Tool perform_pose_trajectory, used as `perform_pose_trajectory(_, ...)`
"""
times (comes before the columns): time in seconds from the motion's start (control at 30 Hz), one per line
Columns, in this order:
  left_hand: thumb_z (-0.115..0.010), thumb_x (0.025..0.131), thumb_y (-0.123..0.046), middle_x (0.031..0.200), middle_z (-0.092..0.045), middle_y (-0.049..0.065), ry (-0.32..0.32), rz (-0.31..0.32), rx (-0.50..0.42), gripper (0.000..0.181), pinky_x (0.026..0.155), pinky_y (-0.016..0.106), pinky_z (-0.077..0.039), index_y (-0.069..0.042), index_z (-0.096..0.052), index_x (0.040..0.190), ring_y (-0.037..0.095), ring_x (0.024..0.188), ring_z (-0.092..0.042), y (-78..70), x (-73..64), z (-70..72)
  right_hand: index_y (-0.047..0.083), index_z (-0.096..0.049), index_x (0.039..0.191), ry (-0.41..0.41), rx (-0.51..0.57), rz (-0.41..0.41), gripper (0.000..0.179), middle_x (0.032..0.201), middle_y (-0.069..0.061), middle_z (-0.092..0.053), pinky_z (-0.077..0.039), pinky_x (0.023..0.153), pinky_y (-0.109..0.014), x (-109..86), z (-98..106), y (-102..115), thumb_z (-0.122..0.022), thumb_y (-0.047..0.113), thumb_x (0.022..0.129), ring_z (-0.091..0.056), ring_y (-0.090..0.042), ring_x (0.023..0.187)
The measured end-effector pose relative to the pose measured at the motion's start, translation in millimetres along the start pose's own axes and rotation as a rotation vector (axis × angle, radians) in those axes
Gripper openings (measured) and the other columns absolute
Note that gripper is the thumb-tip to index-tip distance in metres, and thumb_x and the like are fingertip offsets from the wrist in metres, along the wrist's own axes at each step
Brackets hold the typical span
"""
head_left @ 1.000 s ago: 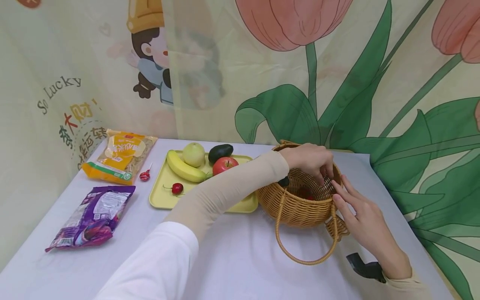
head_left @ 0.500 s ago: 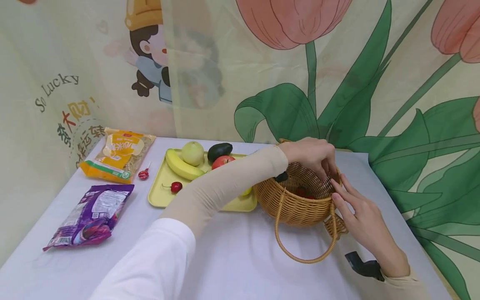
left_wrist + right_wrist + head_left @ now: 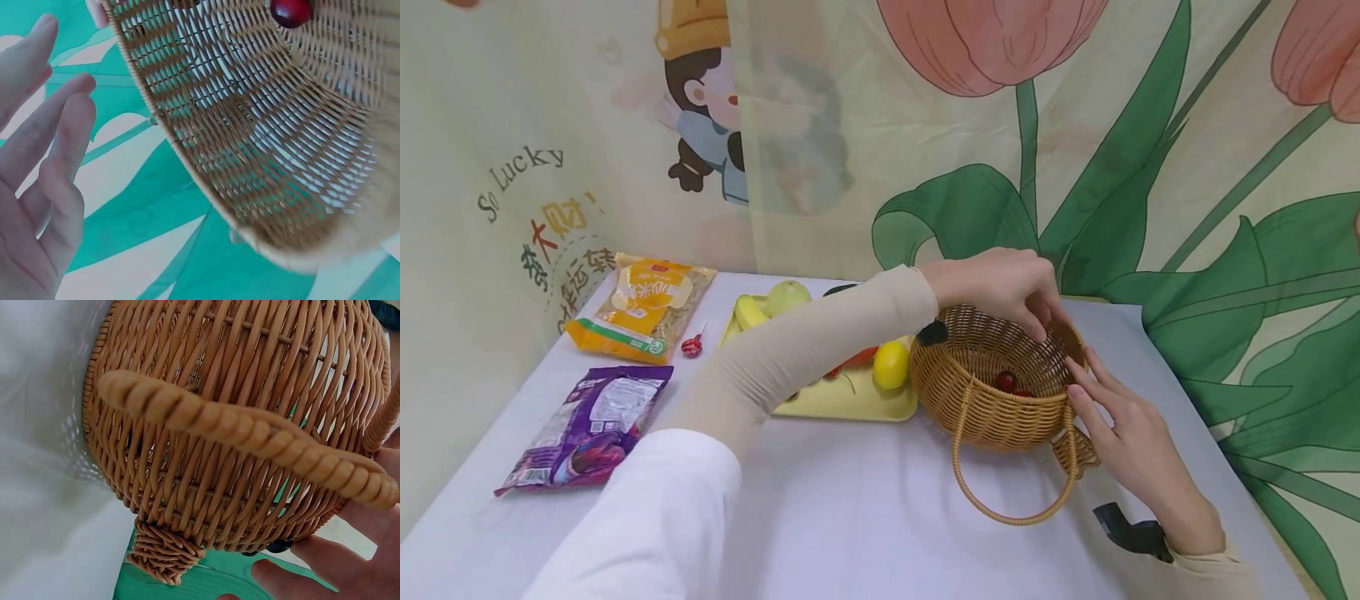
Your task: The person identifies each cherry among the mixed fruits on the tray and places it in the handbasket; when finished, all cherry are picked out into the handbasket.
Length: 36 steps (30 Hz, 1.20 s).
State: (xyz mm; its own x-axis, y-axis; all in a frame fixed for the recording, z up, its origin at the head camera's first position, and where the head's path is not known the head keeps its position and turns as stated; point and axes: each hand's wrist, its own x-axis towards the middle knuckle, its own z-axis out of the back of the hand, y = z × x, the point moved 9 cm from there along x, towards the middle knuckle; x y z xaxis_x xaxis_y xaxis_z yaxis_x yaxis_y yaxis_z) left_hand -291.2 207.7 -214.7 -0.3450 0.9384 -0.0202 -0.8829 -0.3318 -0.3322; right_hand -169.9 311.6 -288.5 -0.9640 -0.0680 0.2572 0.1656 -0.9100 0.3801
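A round wicker basket (image 3: 992,425) stands on the table at the right, its loop handle hanging down in front. Inside lie a dark red cherry (image 3: 1006,381) and another red bit, partly hidden by the rim. My left hand (image 3: 1003,287) hovers over the basket's far rim. In the left wrist view, the left hand's loosely bent fingers (image 3: 69,131) hold nothing and are apart from the basket wall. My right hand (image 3: 1123,425) rests against the basket's right rim with extended fingers; in the right wrist view its fingers (image 3: 331,562) spread beside the weave.
Left of the basket is a yellow tray (image 3: 842,404) with a lemon (image 3: 891,365), a green round fruit (image 3: 787,296) and a banana (image 3: 748,312), partly behind my left arm. Farther left lie an orange bag (image 3: 643,304), a purple bag (image 3: 587,429) and a lollipop (image 3: 692,344).
My left hand has risen out of the basket and shifted left, exposing the cherry inside. The left forearm now covers more of the tray's left side. My right hand stays on the rim.
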Motion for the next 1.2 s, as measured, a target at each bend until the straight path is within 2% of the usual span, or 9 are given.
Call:
perform_pose_trajectory(0.1, -0.077, 0.091, -0.04, 0.121, -0.076, -0.012, -0.057, -0.015, 0.013, 0.046, 0.084, 0.018, -0.052, -0.029, -0.069, 0.135, 0.0, 0.095, -0.068, 4.8, -25.0, 4.6, 0.013, -0.047, 0.155, -0.011, 0.004, 0.008, 0.051, 0.166, -0.02, -0.031, -0.04, 0.096, -0.079, 0.4, 0.3, 0.3, -0.048, 0.035, 0.109, -0.045, -0.061, 0.135)
perform_pose_trajectory(0.23, -0.076, 0.092, -0.038, 0.101, -0.079, -0.005, -0.17, -0.082, 0.008, 0.047, 0.064, 0.019, -0.045, -0.026, -0.067, 0.137, 0.007, 0.071, -0.062, 12.4, -68.7, 0.0, 0.011, -0.048, 0.153, -0.024, 0.011, 0.015, 0.05, 0.165, -0.02, -0.032, -0.039, 0.096, -0.079, -0.2, -0.2, -0.3, -0.05, 0.034, 0.109, -0.045, -0.061, 0.134)
perform_pose_trajectory(0.3, -0.077, 0.092, -0.037, 0.094, -0.079, -0.004, -0.224, -0.102, 0.0, 0.047, 0.063, 0.019, -0.043, -0.026, -0.068, 0.136, 0.005, 0.068, -0.062, 17.6, -94.9, -5.3, 0.011, -0.048, 0.153, -0.027, 0.011, 0.016, 0.05, 0.164, -0.021, -0.032, -0.039, 0.096, -0.079, -0.8, -0.9, -0.4, -0.05, 0.034, 0.109, -0.046, -0.061, 0.134)
perform_pose_trajectory(0.37, -0.078, 0.091, -0.036, 0.101, -0.08, -0.005, -0.283, -0.107, 0.002, 0.045, 0.063, 0.019, -0.045, -0.025, -0.07, 0.134, 0.002, 0.071, -0.066, 23.8, -122.5, -10.0, 0.012, -0.048, 0.154, -0.027, 0.009, 0.019, 0.05, 0.164, -0.021, -0.033, -0.04, 0.095, -0.079, -0.9, -1.7, -0.6, -0.05, 0.033, 0.109, -0.046, -0.061, 0.133)
perform_pose_trajectory(0.5, -0.083, 0.087, -0.032, 0.104, -0.08, -0.006, -0.393, -0.034, 0.001, 0.044, 0.065, 0.021, -0.048, -0.022, -0.074, 0.128, 0.006, 0.075, -0.066, 42.6, -177.1, -18.2, 0.013, -0.047, 0.154, -0.033, 0.018, 0.028, 0.049, 0.164, -0.021, -0.033, -0.041, 0.094, -0.079, -1.0, -0.7, -0.2, -0.051, 0.032, 0.109, -0.046, -0.061, 0.133)
perform_pose_trajectory(0.63, -0.087, 0.082, -0.03, 0.093, -0.079, -0.006, -0.464, 0.11, 0.013, 0.043, 0.063, 0.023, -0.048, -0.021, -0.077, 0.124, 0.013, 0.074, -0.067, 66.0, -227.5, -25.4, 0.014, -0.046, 0.155, -0.026, 0.022, 0.027, 0.049, 0.164, -0.021, -0.032, -0.04, 0.094, -0.079, -0.1, 0.4, -1.8, -0.05, 0.032, 0.109, -0.045, -0.062, 0.133)
perform_pose_trajectory(0.83, -0.087, 0.082, -0.031, 0.093, -0.08, -0.007, -0.41, 0.316, 0.067, 0.043, 0.062, 0.022, -0.047, -0.024, -0.077, 0.124, 0.006, 0.073, -0.066, 105.0, -286.0, -38.3, 0.014, -0.046, 0.155, -0.018, 0.006, 0.024, 0.049, 0.164, -0.023, -0.032, -0.04, 0.092, -0.08, 1.6, 0.9, -5.7, -0.049, 0.032, 0.109, -0.045, -0.063, 0.132)
perform_pose_trajectory(1.0, -0.084, 0.085, -0.031, 0.079, -0.076, -0.009, -0.331, 0.49, 0.046, 0.039, 0.053, 0.022, -0.041, -0.025, -0.077, 0.122, 0.004, 0.066, -0.059, 134.3, -327.1, -51.2, 0.013, -0.047, 0.155, -0.021, 0.009, 0.018, 0.049, 0.164, -0.024, -0.032, -0.039, 0.092, -0.081, 1.2, 0.4, -7.2, -0.049, 0.032, 0.109, -0.044, -0.064, 0.132)
perform_pose_trajectory(1.2, -0.082, 0.087, -0.035, 0.054, -0.047, -0.01, -0.263, 0.62, -0.014, 0.04, 0.05, 0.021, -0.031, -0.024, -0.076, 0.125, 0.009, 0.05, -0.041, 149.9, -352.9, -73.3, 0.013, -0.047, 0.154, -0.021, 0.005, 0.023, 0.049, 0.164, -0.024, -0.032, -0.039, 0.092, -0.081, 2.3, -1.1, -5.1, -0.049, 0.032, 0.109, -0.045, -0.064, 0.131)
